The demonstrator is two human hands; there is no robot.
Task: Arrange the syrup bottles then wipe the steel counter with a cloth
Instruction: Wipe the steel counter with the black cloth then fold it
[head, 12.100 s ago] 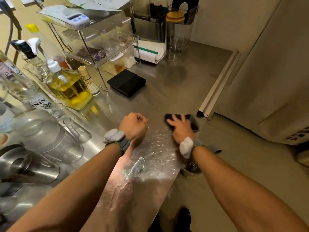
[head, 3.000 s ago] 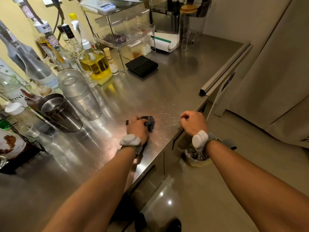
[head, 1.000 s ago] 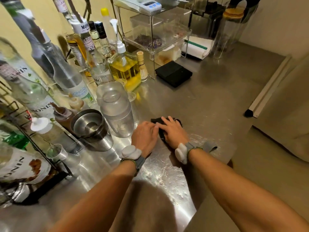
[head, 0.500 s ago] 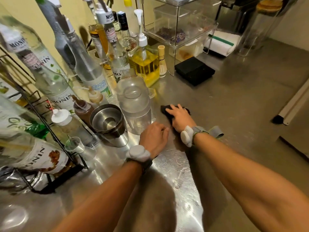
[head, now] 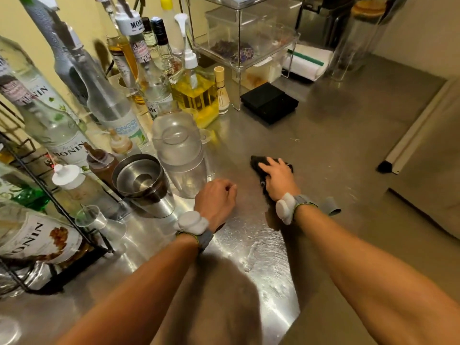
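My right hand [head: 278,180] presses flat on a dark cloth [head: 257,163] in the middle of the steel counter [head: 323,135]. My left hand [head: 216,197] rests beside it as a loose fist on the steel, holding nothing, just in front of a clear plastic shaker [head: 179,150]. Several syrup bottles [head: 62,135] stand along the left wall, one with a white pump and yellow liquid [head: 196,95]. Wet streaks shine on the counter near its front edge.
Nested steel shaker cups [head: 144,183] and a small measuring cup [head: 95,220] stand left of my left hand. A black wire rack [head: 62,220] holds more bottles. A black square scale [head: 270,102] lies before a clear shelf [head: 249,46]. The counter's edge drops off at right.
My right hand has slid the cloth to the right, away from the shaker. My left hand has stayed by the shaker and curled into a fist. The view has shifted a little.
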